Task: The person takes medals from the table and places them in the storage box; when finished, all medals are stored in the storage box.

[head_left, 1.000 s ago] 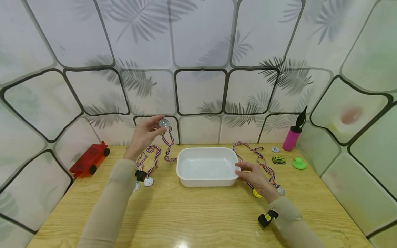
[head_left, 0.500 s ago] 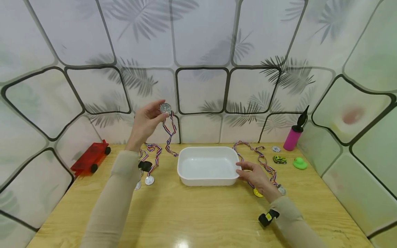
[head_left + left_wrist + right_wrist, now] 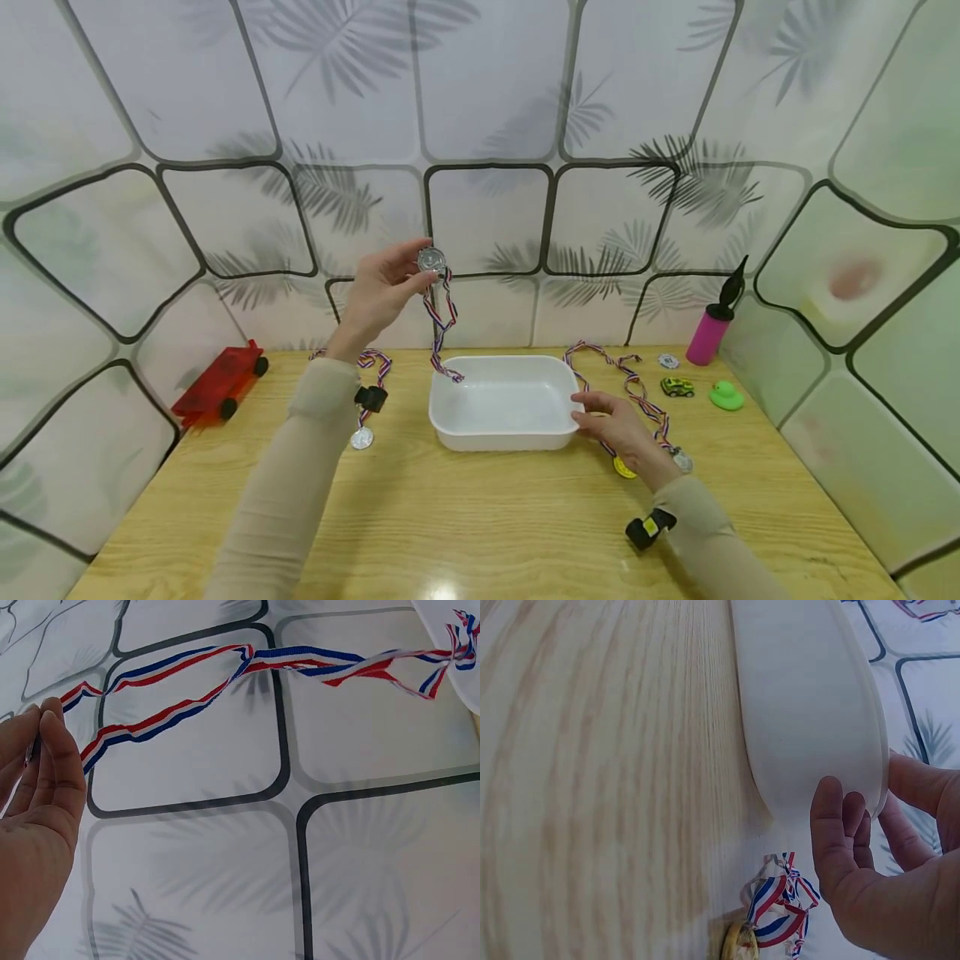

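Observation:
My left hand (image 3: 378, 296) holds up a silver medal (image 3: 431, 260), pinched between thumb and fingers. From it hangs a red, white and blue ribbon (image 3: 441, 325), its knotted lower end at the left back corner of a white plastic basin (image 3: 504, 442). In the left wrist view the medal is nearly hidden by the fingers, while the ribbon (image 3: 315, 660) stretches away to the side. At the basin's right end my right hand (image 3: 618, 429) grips the rim. The right wrist view has the fingers (image 3: 827, 817) against the outer wall.
Right of the basin lie a gold medal (image 3: 624, 467) and a silver one (image 3: 682, 460) with ribbons. Another silver medal (image 3: 362, 437) lies left. Around them are a red toy vehicle (image 3: 223, 383), a pink pump (image 3: 707, 337), a small toy car (image 3: 677, 387) and a green duck (image 3: 726, 396).
My left hand has raised the silver medal and then carried it right, so the ribbon's end has shifted from beside the basin to over its left back corner. My right hand stays put.

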Demonstrator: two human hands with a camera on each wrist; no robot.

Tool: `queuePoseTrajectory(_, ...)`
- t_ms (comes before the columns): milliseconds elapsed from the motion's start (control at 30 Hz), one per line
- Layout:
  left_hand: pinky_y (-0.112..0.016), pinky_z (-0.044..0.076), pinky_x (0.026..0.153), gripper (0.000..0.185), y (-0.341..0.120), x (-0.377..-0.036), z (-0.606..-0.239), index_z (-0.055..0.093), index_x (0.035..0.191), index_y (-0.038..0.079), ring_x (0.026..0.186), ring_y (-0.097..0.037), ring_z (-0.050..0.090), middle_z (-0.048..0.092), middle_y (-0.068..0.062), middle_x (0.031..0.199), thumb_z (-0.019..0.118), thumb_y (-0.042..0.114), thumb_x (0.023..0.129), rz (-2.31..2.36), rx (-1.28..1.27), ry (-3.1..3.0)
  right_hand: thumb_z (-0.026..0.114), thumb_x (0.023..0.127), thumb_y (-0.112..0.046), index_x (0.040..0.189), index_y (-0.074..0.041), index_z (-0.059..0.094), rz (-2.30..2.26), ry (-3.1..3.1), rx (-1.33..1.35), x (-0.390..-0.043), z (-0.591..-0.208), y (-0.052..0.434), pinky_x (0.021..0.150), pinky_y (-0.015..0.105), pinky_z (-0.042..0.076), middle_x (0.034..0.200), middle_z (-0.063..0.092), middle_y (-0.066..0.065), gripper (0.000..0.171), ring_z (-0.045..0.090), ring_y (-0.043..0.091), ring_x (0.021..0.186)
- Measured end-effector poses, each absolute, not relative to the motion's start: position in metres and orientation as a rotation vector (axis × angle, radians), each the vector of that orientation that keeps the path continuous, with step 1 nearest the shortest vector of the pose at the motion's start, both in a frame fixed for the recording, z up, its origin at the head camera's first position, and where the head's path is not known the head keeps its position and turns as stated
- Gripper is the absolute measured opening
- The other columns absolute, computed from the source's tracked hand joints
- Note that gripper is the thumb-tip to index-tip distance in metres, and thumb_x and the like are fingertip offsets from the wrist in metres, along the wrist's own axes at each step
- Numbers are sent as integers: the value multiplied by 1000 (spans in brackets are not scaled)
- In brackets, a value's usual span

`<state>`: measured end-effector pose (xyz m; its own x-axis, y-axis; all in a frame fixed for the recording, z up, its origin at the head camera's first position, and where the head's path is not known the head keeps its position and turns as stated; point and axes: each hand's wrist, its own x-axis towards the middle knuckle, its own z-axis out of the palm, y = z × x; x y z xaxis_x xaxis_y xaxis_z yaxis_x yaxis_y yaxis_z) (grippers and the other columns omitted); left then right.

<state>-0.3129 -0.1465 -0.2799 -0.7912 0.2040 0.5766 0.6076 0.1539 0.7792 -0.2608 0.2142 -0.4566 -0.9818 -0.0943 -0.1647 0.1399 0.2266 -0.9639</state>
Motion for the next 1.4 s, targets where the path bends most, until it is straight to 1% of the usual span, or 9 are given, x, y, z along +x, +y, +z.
queuePoseTrajectory(133,-22,51,70,47,-142,-314,-290,57,137,10,78,-18,66,69,-9,93,68,7,92,-1610,-757,-2275,65,94,-11,135,2,54,-1846,2300,43,-261,-456,214,86,34,57,121,54,16,43,60,14,93)
queuePoseTrajectory(300,-26,52,75,47,-134,-317,-305,55,139,15,86,-26,69,70,-13,96,66,13,94,-1483,-787,-2442,64,95,-11,135,2,53,-1842,2303,45,-261,-455,214,85,32,57,122,53,16,44,60,14,94)
queuePoseTrajectory(533,-26,52,66,41,-120,-321,-328,58,136,9,87,-29,70,72,-15,97,62,6,95,-1430,-830,-2518,65,94,-11,135,2,53,-1841,2285,68,-261,-456,214,85,31,56,124,52,18,45,61,15,95)
queuePoseTrajectory(633,-29,55,68,40,-112,-324,-338,58,135,6,90,-34,70,70,-17,101,60,3,95,-1475,-831,-2543,65,94,-12,136,2,53,-1837,2290,63,-261,-455,214,85,32,56,125,52,18,45,61,16,95)
queuePoseTrajectory(833,-31,56,71,38,-96,-331,-356,58,134,6,90,-28,68,70,-15,109,56,2,96,-1511,-821,-2608,65,95,-11,136,2,53,-1842,2282,70,-260,-454,214,84,30,56,125,51,18,45,61,15,95)
queuePoseTrajectory(1000,-44,57,75,36,-83,-334,-370,59,133,6,87,-31,67,69,-16,105,53,1,97,-1635,-766,-2619,64,95,-11,135,3,53,-1848,2278,67,-260,-453,213,85,31,56,124,50,18,44,61,14,94)
queuePoseTrajectory(1067,-43,57,74,36,-78,-335,-375,58,132,5,87,-31,67,68,-17,104,53,-1,97,-1697,-740,-2608,64,95,-11,135,2,53,-1848,2281,68,-261,-453,212,85,31,56,124,51,18,44,61,14,93)
queuePoseTrajectory(1233,-32,54,66,31,-68,-336,-387,55,127,5,86,-29,69,69,-17,105,54,-1,97,-1792,-670,-2603,64,95,-11,135,3,53,-1846,2281,74,-262,-454,212,84,31,56,122,52,16,44,62,12,90)
queuePoseTrajectory(1400,-39,55,71,26,-54,-332,-399,56,123,6,88,-31,70,70,-15,105,57,2,97,-1821,-624,-2630,64,95,-13,136,2,52,-1827,2289,80,-261,-453,214,85,32,56,125,51,18,45,62,13,90)
